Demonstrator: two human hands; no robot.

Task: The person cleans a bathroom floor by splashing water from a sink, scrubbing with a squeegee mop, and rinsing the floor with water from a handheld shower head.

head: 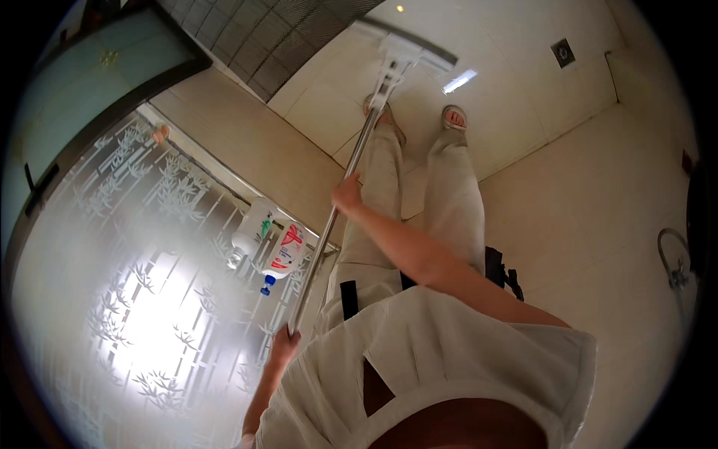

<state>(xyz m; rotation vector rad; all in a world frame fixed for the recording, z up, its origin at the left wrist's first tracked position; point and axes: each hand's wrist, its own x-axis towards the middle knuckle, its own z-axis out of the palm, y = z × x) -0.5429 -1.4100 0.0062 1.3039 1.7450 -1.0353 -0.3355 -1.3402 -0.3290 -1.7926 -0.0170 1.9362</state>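
Note:
Both of my hands are on the metal pole of a sponge mop (360,140). My left hand (284,341) wraps the top end of the pole, beside my hip. Lower down, my right hand (348,193) grips the shaft, with that arm crossing in front of my body. The wide mop head (406,47) is beyond my feet over the pale tiled floor (499,73); whether it presses on the tiles I cannot tell. Two white plastic bottles stand close together left of the pole: one (253,227) has a clear cap, the other (286,250) a blue cap and red printing.
Frosted glass with a bamboo pattern (168,236) fills the left side. Above it is a dark-framed glass door panel (112,84). A square floor drain (562,53) lies at upper right. A shower hose (667,241) hangs by the right wall. Dark grid-patterned tiles (263,39) border the floor.

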